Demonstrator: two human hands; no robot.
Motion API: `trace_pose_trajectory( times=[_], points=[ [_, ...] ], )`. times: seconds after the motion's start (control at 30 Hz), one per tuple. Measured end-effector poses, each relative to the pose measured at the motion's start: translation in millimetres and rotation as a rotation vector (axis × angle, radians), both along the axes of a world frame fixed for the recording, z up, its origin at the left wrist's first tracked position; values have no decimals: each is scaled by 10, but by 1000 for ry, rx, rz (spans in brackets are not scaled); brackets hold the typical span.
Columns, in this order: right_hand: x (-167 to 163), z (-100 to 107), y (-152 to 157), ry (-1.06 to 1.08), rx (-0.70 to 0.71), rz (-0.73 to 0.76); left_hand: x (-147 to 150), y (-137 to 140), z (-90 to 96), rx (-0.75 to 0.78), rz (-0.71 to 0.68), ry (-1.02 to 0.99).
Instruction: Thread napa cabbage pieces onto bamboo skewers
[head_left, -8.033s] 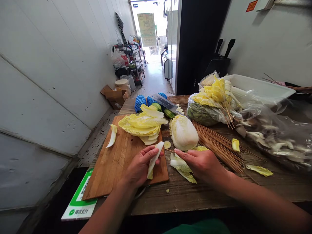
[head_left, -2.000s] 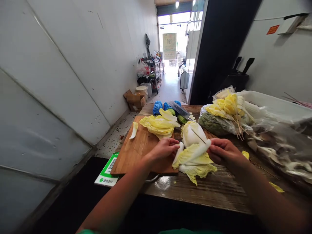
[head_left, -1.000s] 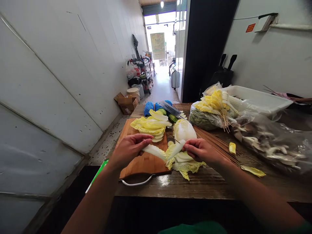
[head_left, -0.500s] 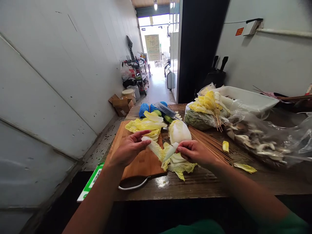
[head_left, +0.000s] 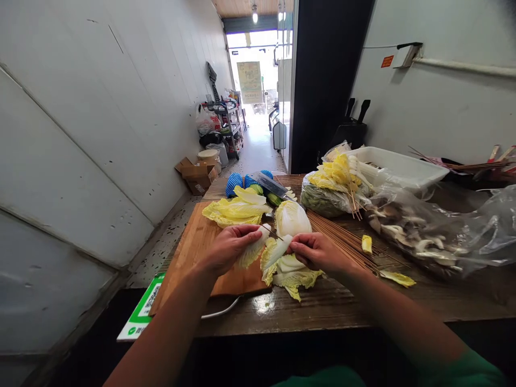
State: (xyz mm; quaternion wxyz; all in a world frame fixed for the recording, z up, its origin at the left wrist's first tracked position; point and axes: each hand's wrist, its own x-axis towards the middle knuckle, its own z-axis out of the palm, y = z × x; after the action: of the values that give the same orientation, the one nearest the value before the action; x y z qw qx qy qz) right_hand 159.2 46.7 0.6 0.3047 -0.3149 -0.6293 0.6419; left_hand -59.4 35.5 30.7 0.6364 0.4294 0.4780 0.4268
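Note:
My left hand (head_left: 230,248) is closed on a napa cabbage leaf (head_left: 250,255) by its white stem end. My right hand (head_left: 316,250) pinches a thin bamboo skewer (head_left: 274,234), with a second leaf (head_left: 276,252) hanging at the fingertips. The skewer spans the gap between the hands, and its far tip meets the left leaf's stem; whether it pierces it I cannot tell. Just behind stands a cabbage head (head_left: 293,219). More leaves (head_left: 297,277) lie below my right hand. A wooden cutting board (head_left: 189,242) lies under my left hand, a pile of yellow leaves (head_left: 234,209) at its back.
A cleaver (head_left: 271,185) rests over cucumbers beyond the board, near blue foam nets (head_left: 234,184). Loose skewers (head_left: 338,236) spread to the right. Filled cabbage skewers (head_left: 336,172) sit on a bag of greens (head_left: 322,198). Bagged mushrooms (head_left: 419,236) and a white tub (head_left: 407,166) stand right.
My left hand has moved right and slightly down with its leaf, closer to my right hand. The leaf's stem now meets the skewer. The view has shifted slightly.

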Motion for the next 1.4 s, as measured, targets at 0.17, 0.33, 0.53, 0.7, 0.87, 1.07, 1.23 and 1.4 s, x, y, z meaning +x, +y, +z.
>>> trace_pose_trajectory(
  times=[0.17,0.33,0.53,0.7,0.87,1.07,1.23,1.4],
  points=[
    [-3,-19,28,12,-43,26,50,-22,-14,14,-116,100],
    [3,-24,42,19,-99,22,76,-13,-39,1,-110,96],
    [9,-20,42,52,-132,25,99,-5,-23,9,-112,85],
    [13,-28,46,66,-128,33,111,8,-48,11,-121,70],
    [18,-21,42,64,-131,36,125,4,-27,61,-139,139],
    [11,-13,32,67,-145,34,182,-42,-1,216,-201,319],
    [14,-47,50,75,-130,20,193,-74,-12,392,-180,359],
    [20,-59,59,74,-133,16,83,-41,-31,202,-77,219]
  ],
)
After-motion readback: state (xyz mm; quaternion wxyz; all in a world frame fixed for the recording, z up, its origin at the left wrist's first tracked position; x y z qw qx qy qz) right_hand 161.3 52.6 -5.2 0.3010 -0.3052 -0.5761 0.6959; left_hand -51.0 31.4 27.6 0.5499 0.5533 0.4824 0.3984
